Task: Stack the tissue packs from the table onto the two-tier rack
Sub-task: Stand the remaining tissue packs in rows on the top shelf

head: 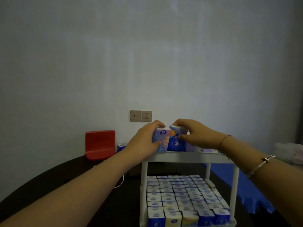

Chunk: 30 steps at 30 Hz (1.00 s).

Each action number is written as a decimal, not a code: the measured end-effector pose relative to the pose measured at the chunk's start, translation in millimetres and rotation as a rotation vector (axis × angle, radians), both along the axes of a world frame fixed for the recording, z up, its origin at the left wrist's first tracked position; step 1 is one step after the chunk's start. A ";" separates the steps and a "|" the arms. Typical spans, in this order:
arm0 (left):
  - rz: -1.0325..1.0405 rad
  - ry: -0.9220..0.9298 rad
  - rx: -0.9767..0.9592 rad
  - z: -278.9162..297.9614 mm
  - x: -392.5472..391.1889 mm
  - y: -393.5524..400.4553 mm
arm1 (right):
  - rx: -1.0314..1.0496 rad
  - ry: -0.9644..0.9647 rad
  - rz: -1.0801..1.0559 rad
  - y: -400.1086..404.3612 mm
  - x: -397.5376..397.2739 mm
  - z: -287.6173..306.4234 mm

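Now, at the top tier: both hands work at the left end of the two-tier rack (188,157), where free room seems to remain.
Left hand (144,141): fingers curled round a pale tissue pack (161,140), held upright, long axis vertical, logo face toward the camera, its foot at the shelf's front-left corner.
Right hand (196,136): fingers pinch a blue tissue pack (177,130) tilted, just above a standing blue pack, likely to seat it beside the first.
Lower tier (185,197): packed with upright rows.
Bench (65,177): dark; one pack (120,147) near a red stand (100,145).
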<state>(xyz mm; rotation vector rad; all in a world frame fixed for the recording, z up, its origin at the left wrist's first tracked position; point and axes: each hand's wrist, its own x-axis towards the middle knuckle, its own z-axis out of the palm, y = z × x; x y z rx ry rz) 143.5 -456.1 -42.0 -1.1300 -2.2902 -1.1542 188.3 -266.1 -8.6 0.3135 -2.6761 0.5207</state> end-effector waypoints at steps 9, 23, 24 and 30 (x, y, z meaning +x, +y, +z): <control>0.006 0.138 -0.032 -14.3 -13.0 6.0 | 0.222 0.036 -0.060 -4.7 -2.2 -6.5; 0.209 0.366 -0.264 -17.2 -16.5 7.9 | 0.433 -0.017 -0.090 -4.5 -0.5 -22.7; 0.218 0.333 -0.292 -16.9 -16.1 7.7 | 0.427 -0.023 -0.099 -5.0 -1.1 -22.1; 0.283 0.399 -0.581 -15.1 -18.1 1.0 | 0.425 -0.031 -0.125 -3.9 -2.0 -23.1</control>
